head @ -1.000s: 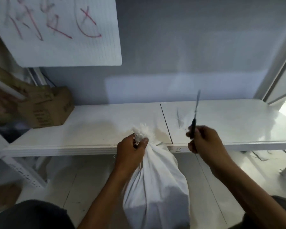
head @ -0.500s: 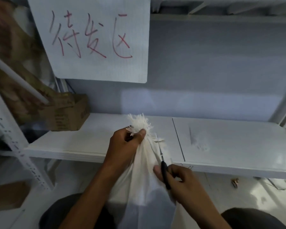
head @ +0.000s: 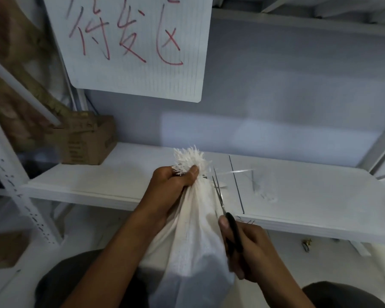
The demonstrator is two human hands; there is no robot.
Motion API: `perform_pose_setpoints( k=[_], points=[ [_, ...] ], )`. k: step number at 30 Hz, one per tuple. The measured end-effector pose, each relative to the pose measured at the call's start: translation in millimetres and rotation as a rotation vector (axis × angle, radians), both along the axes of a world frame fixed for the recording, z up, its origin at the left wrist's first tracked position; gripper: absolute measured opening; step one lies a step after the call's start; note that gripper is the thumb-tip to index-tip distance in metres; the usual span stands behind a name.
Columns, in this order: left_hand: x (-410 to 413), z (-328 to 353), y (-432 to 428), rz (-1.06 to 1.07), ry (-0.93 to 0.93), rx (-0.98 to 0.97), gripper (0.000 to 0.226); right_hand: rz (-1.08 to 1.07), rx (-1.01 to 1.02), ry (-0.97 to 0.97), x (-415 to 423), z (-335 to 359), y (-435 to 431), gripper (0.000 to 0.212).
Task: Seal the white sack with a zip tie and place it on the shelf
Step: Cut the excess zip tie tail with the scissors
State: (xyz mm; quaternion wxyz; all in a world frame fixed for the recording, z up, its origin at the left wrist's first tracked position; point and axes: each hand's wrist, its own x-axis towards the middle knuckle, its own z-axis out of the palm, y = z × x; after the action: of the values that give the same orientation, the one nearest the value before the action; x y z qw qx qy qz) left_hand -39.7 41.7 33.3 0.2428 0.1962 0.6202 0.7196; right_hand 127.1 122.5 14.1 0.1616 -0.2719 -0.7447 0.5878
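The white sack (head: 193, 236) hangs in front of the white shelf (head: 298, 196), its frayed top bunched above my left hand (head: 173, 185), which grips the neck tight. A pale zip tie tail (head: 238, 172) sticks out to the right from the neck. My right hand (head: 247, 247) holds black-handled scissors (head: 222, 207) beside the sack. Their thin blades are parted, pointing up toward the neck just below the tie tail.
A brown cardboard box (head: 87, 141) sits at the shelf's left end. A white sign with red writing (head: 138, 45) hangs on the grey wall above. A perforated white rack post (head: 20, 187) stands at the left. Floor shows below the shelf.
My right hand brought the scissors down from over the shelf to the sack's right side, blades now up at the neck. The view has tilted upward. The left hand kept its grip.
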Motion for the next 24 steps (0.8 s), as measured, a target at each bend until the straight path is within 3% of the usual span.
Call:
perform_pose_setpoints(
  k=[4, 12, 24],
  points=[
    [5.4, -0.1, -0.7, -0.066, -0.016, -0.011, 0.041, 0.013, 0.022, 0.065, -3.6, -0.9, -6.1, 0.072],
    [14.3, 0.2, 3.1, -0.042, -0.068, -0.015, 0.039, -0.033, 0.000, 0.102, -5.1, -1.5, -2.5, 0.083],
    [18.7, -4.1, 6.9, -0.039, -0.106, -0.010, 0.034, -0.031, 0.113, 0.079, -4.2, -4.4, -1.6, 0.082]
  ],
)
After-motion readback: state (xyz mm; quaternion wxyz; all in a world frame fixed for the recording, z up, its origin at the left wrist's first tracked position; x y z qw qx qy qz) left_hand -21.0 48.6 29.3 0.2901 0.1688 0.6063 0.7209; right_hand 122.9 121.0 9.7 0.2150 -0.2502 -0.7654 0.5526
